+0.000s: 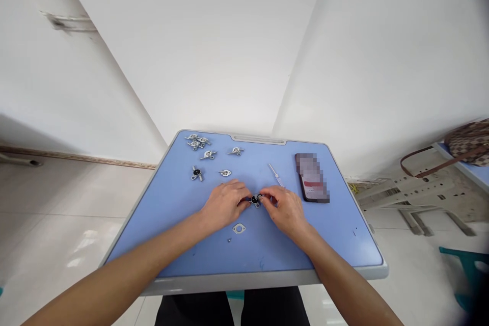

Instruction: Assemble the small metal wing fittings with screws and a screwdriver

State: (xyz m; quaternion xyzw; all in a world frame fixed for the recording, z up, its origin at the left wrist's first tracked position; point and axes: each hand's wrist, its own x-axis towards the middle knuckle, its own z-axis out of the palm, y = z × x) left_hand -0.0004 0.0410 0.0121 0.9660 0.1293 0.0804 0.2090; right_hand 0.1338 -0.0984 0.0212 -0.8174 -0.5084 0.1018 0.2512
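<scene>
Near the middle of the blue tabletop, my left hand (229,200) pinches a small metal fitting with a black round centre (254,200) from the left. My right hand (284,208) is closed at the fitting's right side, thumb and fingertip pinched together there. A dark curved edge shows by those fingertips, too small to identify. Just in front lies a flat oval metal flange plate (239,228) with a round hole. A tiny metal piece (229,240) rests close to it. Beyond my left hand are a loose oval flange part (225,173) and another black-centred fitting (196,173).
Several metal fittings (195,144) are grouped at the table's far left corner, with two more (208,155) (237,151) nearby. A slim pale tool (275,175) and a phone (313,178) lie on the right. White walls stand behind the blue table (336,234).
</scene>
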